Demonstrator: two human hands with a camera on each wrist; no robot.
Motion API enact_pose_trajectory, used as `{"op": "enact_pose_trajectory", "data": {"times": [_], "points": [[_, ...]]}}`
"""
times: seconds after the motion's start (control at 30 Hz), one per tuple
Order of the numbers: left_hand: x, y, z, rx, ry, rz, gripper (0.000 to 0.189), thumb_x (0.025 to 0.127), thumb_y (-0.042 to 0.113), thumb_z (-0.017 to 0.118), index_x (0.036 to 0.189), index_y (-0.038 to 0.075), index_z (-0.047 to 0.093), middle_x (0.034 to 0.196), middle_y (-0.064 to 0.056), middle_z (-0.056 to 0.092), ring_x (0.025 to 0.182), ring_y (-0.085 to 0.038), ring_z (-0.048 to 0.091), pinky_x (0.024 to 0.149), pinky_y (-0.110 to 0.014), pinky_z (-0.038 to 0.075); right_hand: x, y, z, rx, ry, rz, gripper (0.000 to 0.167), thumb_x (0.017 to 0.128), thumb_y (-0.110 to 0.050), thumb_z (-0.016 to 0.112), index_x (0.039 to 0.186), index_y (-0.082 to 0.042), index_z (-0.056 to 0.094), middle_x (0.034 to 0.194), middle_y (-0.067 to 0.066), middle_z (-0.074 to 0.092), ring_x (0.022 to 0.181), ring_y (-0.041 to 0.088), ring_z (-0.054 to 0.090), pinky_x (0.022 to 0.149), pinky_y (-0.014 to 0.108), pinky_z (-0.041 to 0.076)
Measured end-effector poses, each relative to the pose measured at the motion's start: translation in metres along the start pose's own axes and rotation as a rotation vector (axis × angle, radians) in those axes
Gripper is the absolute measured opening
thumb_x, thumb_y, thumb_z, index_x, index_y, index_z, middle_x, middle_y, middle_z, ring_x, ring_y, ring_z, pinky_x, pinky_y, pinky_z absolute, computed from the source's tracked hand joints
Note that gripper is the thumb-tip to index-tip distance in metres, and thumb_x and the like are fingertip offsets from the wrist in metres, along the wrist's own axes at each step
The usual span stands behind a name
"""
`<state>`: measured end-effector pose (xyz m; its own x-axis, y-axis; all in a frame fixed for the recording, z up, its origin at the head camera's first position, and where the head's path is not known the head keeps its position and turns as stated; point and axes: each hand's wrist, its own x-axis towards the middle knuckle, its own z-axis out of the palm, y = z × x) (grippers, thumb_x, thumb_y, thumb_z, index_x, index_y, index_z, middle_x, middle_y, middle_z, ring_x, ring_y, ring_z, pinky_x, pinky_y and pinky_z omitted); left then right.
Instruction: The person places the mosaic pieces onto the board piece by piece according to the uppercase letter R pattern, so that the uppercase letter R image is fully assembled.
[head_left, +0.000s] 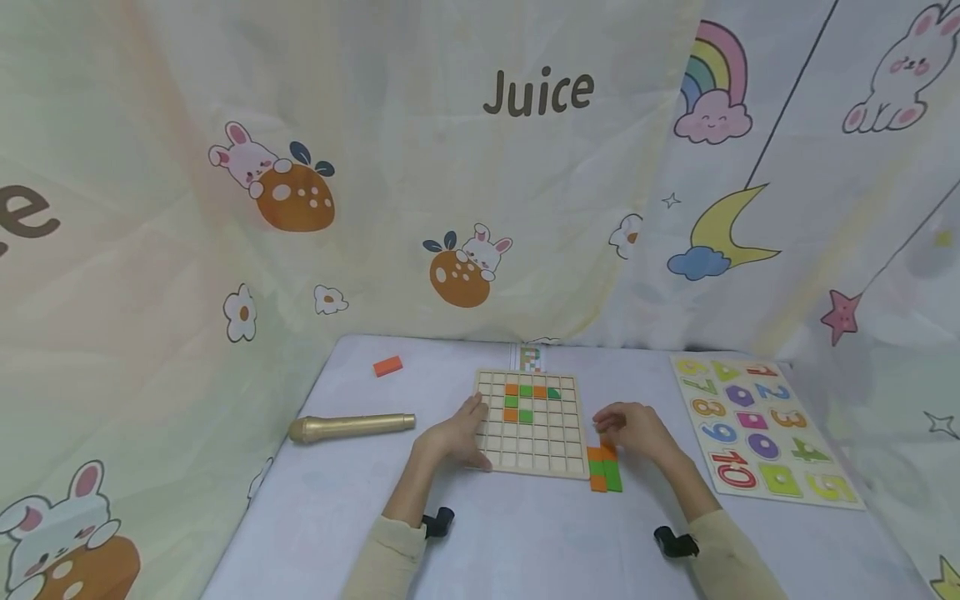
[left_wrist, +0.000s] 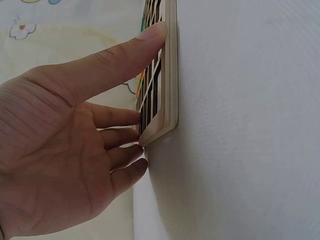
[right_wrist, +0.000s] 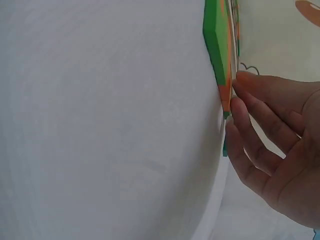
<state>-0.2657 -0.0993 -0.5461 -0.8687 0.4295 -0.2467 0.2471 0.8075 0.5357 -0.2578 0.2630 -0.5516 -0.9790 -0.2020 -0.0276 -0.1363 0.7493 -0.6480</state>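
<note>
A square wooden grid board point(head_left: 532, 450) lies on the table with several green and orange tiles point(head_left: 526, 391) set in its upper cells. My left hand point(head_left: 456, 433) rests at the board's left side, fingers extended along the edge. In the left wrist view its thumb point(left_wrist: 156, 34) lies on the board's rim. To the right of the board, my right hand point(head_left: 636, 429) has its fingertips at a group of loose orange and green tiles point(head_left: 612, 477). The right wrist view has thumb and fingers bent close to an orange tile point(right_wrist: 224, 95); whether they pinch one is unclear.
A gold toy microphone point(head_left: 352, 427) lies on the left, with an orange block point(head_left: 387, 366) beyond it. A number and shape puzzle board point(head_left: 757, 429) lies on the right. Behind the grid board is a small pattern card point(head_left: 531, 359). Printed curtains point(head_left: 390, 167) stand behind the table.
</note>
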Motion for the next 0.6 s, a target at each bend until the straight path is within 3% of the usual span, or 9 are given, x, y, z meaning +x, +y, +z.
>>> {"op": "enact_pose_trajectory", "data": {"times": [0.2,0.33,0.6], "points": [[-0.0008,0.0015,-0.0009,0.004,-0.002,-0.004,0.119,0.067,0.027,0.099,0.161,0.000,0.032,0.174,-0.016,0.012,0.161,-0.030,0.009,0.130,-0.046,0.021,-0.0039,-0.0030,-0.0013,-0.045,0.007,0.054,0.038,0.075,0.002,0.085,0.110,-0.010,0.077,0.096,-0.002,0.076,0.091,0.019,0.070,0.085,0.044,0.059],[-0.0012,0.0021,-0.0013,0.012,-0.001,-0.004,0.116,0.068,0.026,0.099,0.160,0.000,0.034,0.174,-0.016,0.013,0.161,-0.031,0.010,0.129,-0.046,0.022,-0.0053,-0.0055,-0.0017,-0.080,0.000,0.067,0.039,0.074,0.002,0.086,0.111,-0.008,0.076,0.097,-0.001,0.077,0.091,0.021,0.070,0.086,0.048,0.059],[-0.0020,0.0029,-0.0015,0.011,-0.001,-0.009,0.116,0.068,0.025,0.099,0.161,0.001,0.034,0.174,-0.016,0.014,0.161,-0.030,0.010,0.129,-0.046,0.023,-0.0051,-0.0034,-0.0003,-0.098,0.007,0.068,0.037,0.073,0.001,0.088,0.107,-0.009,0.077,0.090,-0.001,0.073,0.082,0.017,0.063,0.075,0.037,0.056]]}}
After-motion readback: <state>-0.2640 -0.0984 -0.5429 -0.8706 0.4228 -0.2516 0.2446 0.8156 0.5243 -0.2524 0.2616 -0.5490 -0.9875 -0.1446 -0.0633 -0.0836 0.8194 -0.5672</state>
